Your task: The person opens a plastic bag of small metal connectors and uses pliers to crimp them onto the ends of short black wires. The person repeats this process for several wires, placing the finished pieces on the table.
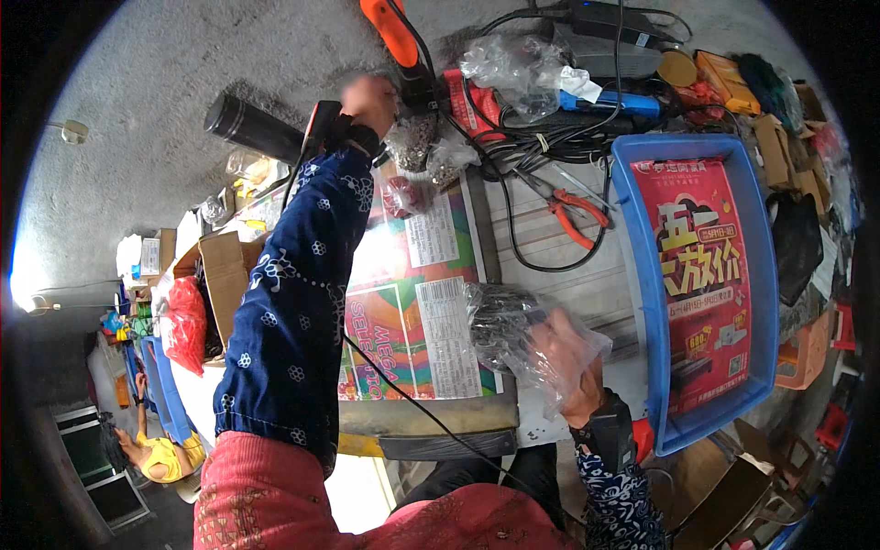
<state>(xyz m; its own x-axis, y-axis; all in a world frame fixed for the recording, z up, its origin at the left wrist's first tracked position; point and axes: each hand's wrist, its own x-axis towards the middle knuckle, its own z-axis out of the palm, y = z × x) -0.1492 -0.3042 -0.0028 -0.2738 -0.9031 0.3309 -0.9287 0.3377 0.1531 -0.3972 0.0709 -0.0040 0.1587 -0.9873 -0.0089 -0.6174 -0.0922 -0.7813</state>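
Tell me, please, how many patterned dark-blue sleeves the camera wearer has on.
2: one sleeve on the left forearm, the other sleeve on the right forearm, below the right hand at the clear plastic bag.

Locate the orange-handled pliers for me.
In the head view, the pliers lie right of centre, just left of the blue tray and above the right hand.

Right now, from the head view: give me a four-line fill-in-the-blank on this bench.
1. The right hand is at a clear plastic ____ with dark contents.
2. The left arm's navy sleeve has ____ flowers.
3. The shallow tray is coloured ____.
4. In the picture, the pliers lie to the tray's ____.

Missing words: bag; white; blue; left.
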